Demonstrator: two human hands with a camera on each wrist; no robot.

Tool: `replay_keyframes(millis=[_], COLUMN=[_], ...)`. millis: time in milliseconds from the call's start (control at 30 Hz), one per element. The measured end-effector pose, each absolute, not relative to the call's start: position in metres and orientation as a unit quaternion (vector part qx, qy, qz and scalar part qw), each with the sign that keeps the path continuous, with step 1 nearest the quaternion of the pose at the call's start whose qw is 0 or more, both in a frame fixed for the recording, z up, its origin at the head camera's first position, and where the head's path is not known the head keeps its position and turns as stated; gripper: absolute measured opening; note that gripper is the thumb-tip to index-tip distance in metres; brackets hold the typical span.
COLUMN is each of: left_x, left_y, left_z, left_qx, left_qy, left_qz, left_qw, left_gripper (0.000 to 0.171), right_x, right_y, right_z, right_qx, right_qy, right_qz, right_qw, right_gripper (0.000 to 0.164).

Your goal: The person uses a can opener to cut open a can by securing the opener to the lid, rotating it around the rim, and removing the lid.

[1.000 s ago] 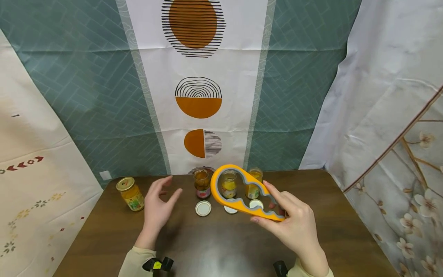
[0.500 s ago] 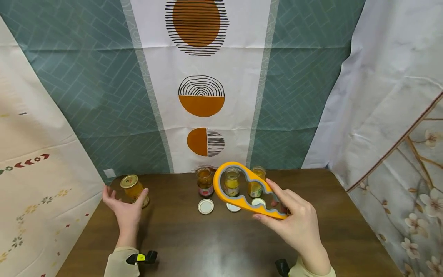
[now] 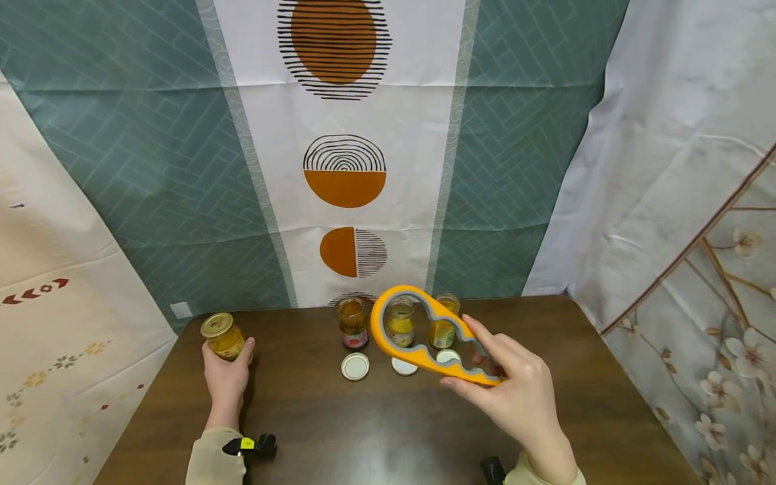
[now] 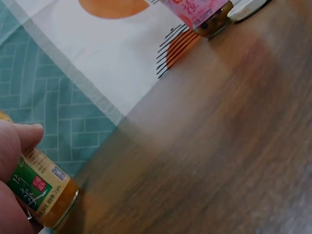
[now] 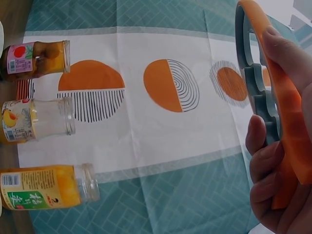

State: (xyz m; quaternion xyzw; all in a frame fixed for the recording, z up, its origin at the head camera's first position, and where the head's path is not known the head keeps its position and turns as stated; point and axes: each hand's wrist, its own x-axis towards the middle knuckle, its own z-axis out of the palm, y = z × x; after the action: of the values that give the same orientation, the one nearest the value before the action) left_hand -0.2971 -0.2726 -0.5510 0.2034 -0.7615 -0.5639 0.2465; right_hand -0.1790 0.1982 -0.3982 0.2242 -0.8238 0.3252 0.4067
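At the table's far left, my left hand (image 3: 225,387) grips a lidded glass jar (image 3: 221,331) of yellow fruit, thumb on its right side and fingers round its left. The gold lid faces up, above the hand. In the left wrist view, the jar's green and cream label (image 4: 36,183) shows beside the thumb, its base close over the table. My right hand (image 3: 518,387) holds an orange jar opener (image 3: 377,322) with a wavy grey inner lining, pinching its two handle ends between thumb and fingers. The opener is raised in front of the other jars, its loop around nothing.
Three lidless glass jars stand at the table's back: one with a pink label (image 3: 354,337), one in the middle (image 3: 400,330) and one with yellow fruit (image 3: 442,335). White-lined lids (image 3: 355,367) lie before them. A patterned cloth (image 3: 351,269) hangs behind the brown table (image 3: 339,431).
My left hand has moved left from the middle, spread open beside the lidded jar, and closed round it. The right hand and jar opener have stayed nearly still.
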Motion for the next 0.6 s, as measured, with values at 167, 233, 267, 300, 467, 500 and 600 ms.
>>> replay_keyframes(millis=[167,233,267,300,467,500,600], left_x=[-0.298,-0.299,-0.299,-0.299,-0.293,-0.290,-0.276], left_y=[-0.271,-0.268,-0.265,-0.261,-0.228,-0.217,-0.181], left_z=[-0.550,-0.547,-0.545,-0.542,-0.519,-0.513,-0.494], left_qx=[0.194,0.183,0.176,0.168,0.108,0.093,0.033], left_qy=[-0.769,-0.772,-0.775,-0.778,-0.788,-0.790,-0.787], left_qz=[-0.547,-0.544,-0.541,-0.538,-0.528,-0.527,-0.547], left_qw=[0.268,0.272,0.275,0.278,0.299,0.299,0.282], left_gripper=[0.076,0.075,0.073,0.072,0.061,0.060,0.056], right_x=[-0.181,-0.181,-0.181,-0.181,-0.180,-0.179,-0.177], right_y=[0.197,0.197,0.197,0.197,0.198,0.198,0.196], right_z=[-0.397,-0.397,-0.397,-0.397,-0.398,-0.399,-0.400], right_qx=[0.224,0.223,0.222,0.221,0.211,0.209,0.207], right_qy=[-0.823,-0.824,-0.824,-0.826,-0.836,-0.837,-0.842], right_qz=[0.323,0.322,0.321,0.320,0.309,0.307,0.303], right_qw=[0.410,0.410,0.410,0.409,0.402,0.401,0.396], right_gripper=[0.083,0.083,0.083,0.083,0.085,0.085,0.086])
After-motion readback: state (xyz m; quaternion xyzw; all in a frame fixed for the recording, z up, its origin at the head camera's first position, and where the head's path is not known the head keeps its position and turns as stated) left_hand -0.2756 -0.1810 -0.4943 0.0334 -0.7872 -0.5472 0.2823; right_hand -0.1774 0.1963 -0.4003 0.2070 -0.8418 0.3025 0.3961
